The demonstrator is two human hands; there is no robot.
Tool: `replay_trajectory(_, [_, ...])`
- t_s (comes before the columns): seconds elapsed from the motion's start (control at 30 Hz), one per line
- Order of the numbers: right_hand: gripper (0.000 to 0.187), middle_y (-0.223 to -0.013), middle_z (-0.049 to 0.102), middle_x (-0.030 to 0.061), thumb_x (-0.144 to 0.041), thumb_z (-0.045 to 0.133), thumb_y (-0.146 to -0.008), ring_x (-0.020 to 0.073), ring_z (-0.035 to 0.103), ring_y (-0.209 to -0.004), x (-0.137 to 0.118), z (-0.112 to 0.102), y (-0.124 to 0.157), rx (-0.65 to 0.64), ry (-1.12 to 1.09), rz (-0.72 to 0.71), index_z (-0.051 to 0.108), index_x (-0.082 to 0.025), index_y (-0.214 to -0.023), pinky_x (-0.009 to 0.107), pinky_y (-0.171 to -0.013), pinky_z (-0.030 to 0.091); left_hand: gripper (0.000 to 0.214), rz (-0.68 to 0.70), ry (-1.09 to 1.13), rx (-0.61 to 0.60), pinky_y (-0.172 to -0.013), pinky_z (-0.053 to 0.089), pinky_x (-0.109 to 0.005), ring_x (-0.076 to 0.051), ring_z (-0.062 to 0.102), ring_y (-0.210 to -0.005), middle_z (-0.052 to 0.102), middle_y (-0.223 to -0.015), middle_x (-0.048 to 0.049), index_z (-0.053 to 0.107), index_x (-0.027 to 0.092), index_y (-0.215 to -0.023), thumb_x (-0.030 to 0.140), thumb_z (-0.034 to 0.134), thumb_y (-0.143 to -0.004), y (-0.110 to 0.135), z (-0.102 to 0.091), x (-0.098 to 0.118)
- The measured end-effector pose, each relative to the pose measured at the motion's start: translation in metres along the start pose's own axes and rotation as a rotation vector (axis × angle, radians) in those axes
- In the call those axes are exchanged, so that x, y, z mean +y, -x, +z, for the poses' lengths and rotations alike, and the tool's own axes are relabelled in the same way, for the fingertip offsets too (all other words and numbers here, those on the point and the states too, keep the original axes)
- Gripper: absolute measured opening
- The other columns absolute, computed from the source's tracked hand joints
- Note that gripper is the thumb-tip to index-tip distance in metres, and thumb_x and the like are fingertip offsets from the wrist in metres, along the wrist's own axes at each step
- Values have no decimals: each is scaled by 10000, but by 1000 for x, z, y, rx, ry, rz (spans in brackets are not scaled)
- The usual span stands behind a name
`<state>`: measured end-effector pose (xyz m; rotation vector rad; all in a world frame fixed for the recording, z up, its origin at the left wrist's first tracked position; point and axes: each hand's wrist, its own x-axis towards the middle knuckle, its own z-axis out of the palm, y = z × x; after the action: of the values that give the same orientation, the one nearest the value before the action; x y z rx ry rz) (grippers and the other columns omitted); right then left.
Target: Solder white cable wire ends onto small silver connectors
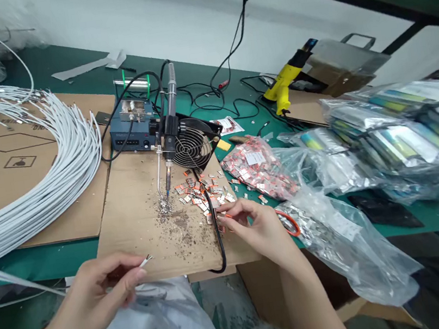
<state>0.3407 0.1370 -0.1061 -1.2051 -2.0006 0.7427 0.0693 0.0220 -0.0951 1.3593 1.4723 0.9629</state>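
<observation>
My left hand [106, 288], at the front edge of the cardboard work sheet [126, 200], pinches a white cable end [146, 261] with bare wire strands showing at its tip. Above the right part of that sheet is my right hand [253, 222], thumb and fingertips closed beside a black cord [215, 225]. A bit of orange shows between those fingers, but what they hold is hard to make out. Small orange-and-silver connectors [194, 193] lie scattered just beyond them. A soldering iron [171, 133] hangs tip-down in a stand, over solder crumbs on the cardboard.
A thick bundle of white cables [74, 158] curves along the left. Behind the iron are a blue soldering station [130, 136], a solder spool [133, 84] and a black fan [195, 143]. Bagged connectors [257, 167], orange-handled scissors [290, 222] and a yellow heat gun [287, 77] are rightward.
</observation>
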Motion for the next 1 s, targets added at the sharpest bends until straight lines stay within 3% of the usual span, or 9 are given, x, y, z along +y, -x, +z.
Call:
replay_trajectory(0.1, [200, -807, 612, 73, -310, 571, -794, 117, 568, -680, -11, 3, -6, -141, -134, -38, 513, -124, -748, 217, -578, 428, 324, -34, -116, -156, -463, 407, -129, -69, 503, -493, 536, -560, -4, 604, 140, -880, 442, 528, -796, -25, -14, 11])
replay_trajectory(0.23, [185, -696, 557, 17, -306, 496, -848, 80, 478, -589, -34, 10, -28, -334, -10, -165, 577, -139, -846, 197, -517, 363, 310, -123, -79, -312, -430, 422, -138, -65, 492, -455, 506, -551, 24, 556, 116, -925, 386, 554, -773, -65, -22, 29])
replay_trajectory(0.43, [278, -829, 630, 17, -293, 401, -910, 109, 571, -747, -49, 18, -51, -486, 101, -258, 643, -170, -968, 232, -671, 427, 237, -158, -91, -384, -375, 388, -110, -40, 464, -415, 504, -577, 28, 529, 84, -893, 285, 555, -770, -99, -20, 44])
replay_trajectory(0.53, [294, -901, 637, 25, -283, 381, -924, 104, 585, -803, -44, 16, -49, -469, 46, -283, 639, -177, -1017, 229, -716, 445, 246, -147, -84, -412, -367, 373, -95, -27, 442, -416, 492, -582, 25, 536, 82, -873, 316, 533, -796, -102, -21, 46])
replay_trajectory(0.67, [252, -731, 623, 12, -258, 427, -899, 74, 543, -574, -34, 22, -43, -417, -94, -163, 654, -162, -949, 195, -526, 430, 287, -140, -31, -467, -381, 379, -98, -30, 471, -479, 524, -695, -6, 527, 87, -870, 367, 517, -807, -102, -24, 42])
replay_trajectory(0.73, [209, -759, 624, 11, -241, 453, -888, 85, 563, -638, -32, 27, -40, -246, 6, -177, 642, -164, -930, 216, -593, 447, 289, -141, -3, -473, -388, 391, -107, -40, 485, -506, 525, -722, -10, 515, 93, -883, 369, 526, -800, -102, -25, 38])
replay_trajectory(0.83, [122, -865, 610, 15, -190, 514, -859, 101, 546, -791, -35, 31, -26, -1, 209, -359, 602, -163, -939, 256, -733, 429, 301, -147, 16, -461, -378, 391, -112, -44, 481, -498, 512, -690, -1, 510, 95, -898, 378, 531, -795, -104, -24, 32])
replay_trajectory(0.93, [156, -829, 575, 19, -181, 595, -807, 113, 478, -761, -42, 32, -4, -97, 253, -552, 569, -153, -958, 259, -710, 402, 293, -162, 33, -463, -365, 382, -107, -40, 467, -467, 500, -629, 16, 506, 98, -915, 366, 532, -799, -106, -24, 29])
replay_trajectory(1.0, [207, -815, 562, 37, -234, 613, -797, 144, 447, -759, -44, 36, 9, -154, 318, -580, 564, -142, -975, 278, -690, 390, 274, -166, 37, -465, -365, 380, -103, -34, 459, -450, 498, -611, 24, 501, 100, -924, 346, 526, -807, -106, -24, 28])
